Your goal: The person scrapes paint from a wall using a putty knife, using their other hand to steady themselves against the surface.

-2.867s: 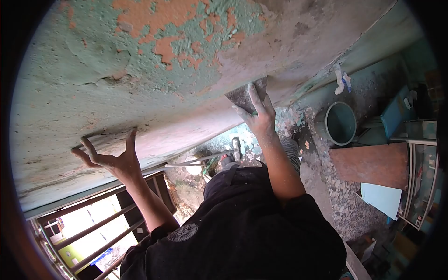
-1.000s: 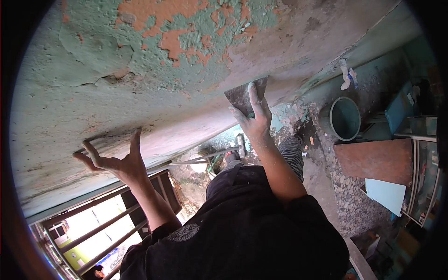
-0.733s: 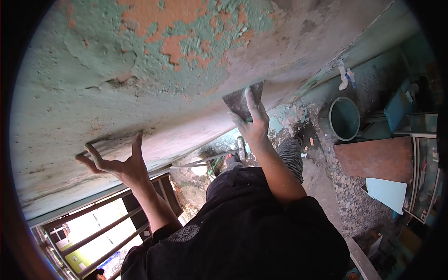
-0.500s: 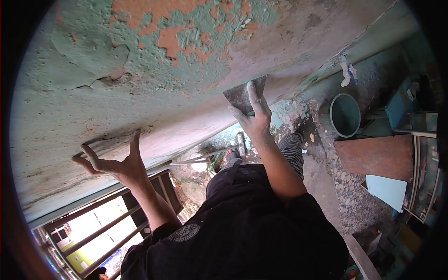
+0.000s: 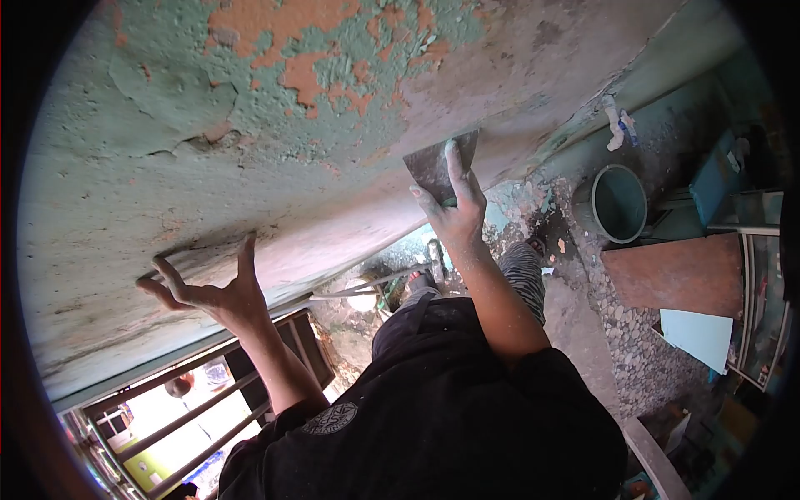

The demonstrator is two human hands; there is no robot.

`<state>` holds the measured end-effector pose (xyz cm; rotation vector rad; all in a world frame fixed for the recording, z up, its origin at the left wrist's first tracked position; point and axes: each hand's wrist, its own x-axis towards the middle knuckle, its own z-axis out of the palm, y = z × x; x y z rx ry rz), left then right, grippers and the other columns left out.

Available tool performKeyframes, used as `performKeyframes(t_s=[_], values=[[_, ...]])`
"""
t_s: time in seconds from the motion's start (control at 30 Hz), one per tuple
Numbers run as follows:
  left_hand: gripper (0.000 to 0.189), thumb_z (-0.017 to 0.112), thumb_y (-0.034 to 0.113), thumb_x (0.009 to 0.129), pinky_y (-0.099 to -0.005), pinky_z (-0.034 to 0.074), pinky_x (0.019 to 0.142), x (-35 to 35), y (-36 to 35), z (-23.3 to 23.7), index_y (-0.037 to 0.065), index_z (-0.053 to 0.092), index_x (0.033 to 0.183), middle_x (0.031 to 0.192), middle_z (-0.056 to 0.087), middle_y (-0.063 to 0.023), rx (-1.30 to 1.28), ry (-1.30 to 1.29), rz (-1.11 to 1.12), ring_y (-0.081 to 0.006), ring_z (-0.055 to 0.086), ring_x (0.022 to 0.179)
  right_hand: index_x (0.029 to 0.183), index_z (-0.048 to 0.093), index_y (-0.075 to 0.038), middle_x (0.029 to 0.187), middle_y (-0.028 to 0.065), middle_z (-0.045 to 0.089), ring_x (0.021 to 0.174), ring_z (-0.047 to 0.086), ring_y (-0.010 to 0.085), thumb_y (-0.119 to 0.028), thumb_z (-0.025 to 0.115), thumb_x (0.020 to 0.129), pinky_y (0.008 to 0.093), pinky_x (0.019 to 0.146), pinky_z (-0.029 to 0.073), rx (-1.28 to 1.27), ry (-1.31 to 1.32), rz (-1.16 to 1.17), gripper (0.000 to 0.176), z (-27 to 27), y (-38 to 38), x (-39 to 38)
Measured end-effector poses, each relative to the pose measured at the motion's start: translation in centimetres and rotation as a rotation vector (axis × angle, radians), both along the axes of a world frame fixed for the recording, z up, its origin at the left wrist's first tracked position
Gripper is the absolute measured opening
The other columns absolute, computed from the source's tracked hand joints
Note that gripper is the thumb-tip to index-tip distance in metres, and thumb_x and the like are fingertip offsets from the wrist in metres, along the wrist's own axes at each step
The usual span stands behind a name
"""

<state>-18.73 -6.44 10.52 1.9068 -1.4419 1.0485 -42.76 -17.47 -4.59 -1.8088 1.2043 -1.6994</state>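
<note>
Closest is the person's black shirt [image 5: 433,408], both bare arms reaching out from it. The left hand [image 5: 215,293] is open, fingers spread wide, fingertips pressed against the lower edge of the wall [image 5: 150,167] just above the barred window [image 5: 196,412]. The right hand [image 5: 456,212] is closed around the handle of a scraper [image 5: 433,165], with the forefinger laid straight along the back of the blade. The blade's wide edge lies flat against the wall, where the green paint gives way to bare pinkish plaster. Higher up, orange patches show through the flaking green. Far below on the rubble-strewn floor stand a green bucket [image 5: 619,202], a brown board [image 5: 675,273] and a pale sheet [image 5: 698,335].
</note>
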Motion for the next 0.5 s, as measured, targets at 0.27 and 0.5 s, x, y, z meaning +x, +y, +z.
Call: performKeyframes(t_s=[0.27, 0.5], values=[[0.114, 0.078, 0.049, 0.065, -0.0695, 0.019, 0.104, 0.5, 0.4, -0.2, 0.014, 0.002, 0.142, 0.145, 0.012, -0.0159, 0.042, -0.002, 0.037, -0.0419, 0.003, 0.135, 0.134, 0.043, -0.004, 0.104, 0.0239, 0.058, 0.091, 0.062, 0.0343, -0.021, 0.078, 0.071, 0.0376, 0.071, 0.051, -0.013, -0.084, -0.045, 0.074, 1.4, -0.9, -0.2], [0.109, 0.083, 0.042, 0.062, -0.0696, 0.018, 0.105, 0.6, 0.1, 0.0, 0.015, 0.014, 0.142, 0.142, 0.005, -0.0198, 0.007, 0.032, -0.008, -0.0427, 0.0, 0.135, 0.132, 0.044, -0.001, 0.102, 0.0222, 0.058, 0.086, 0.062, 0.0336, -0.024, 0.078, 0.071, 0.0376, 0.069, 0.052, 0.022, 0.031, -0.029, 0.073, -0.4, -0.5, -0.6]])
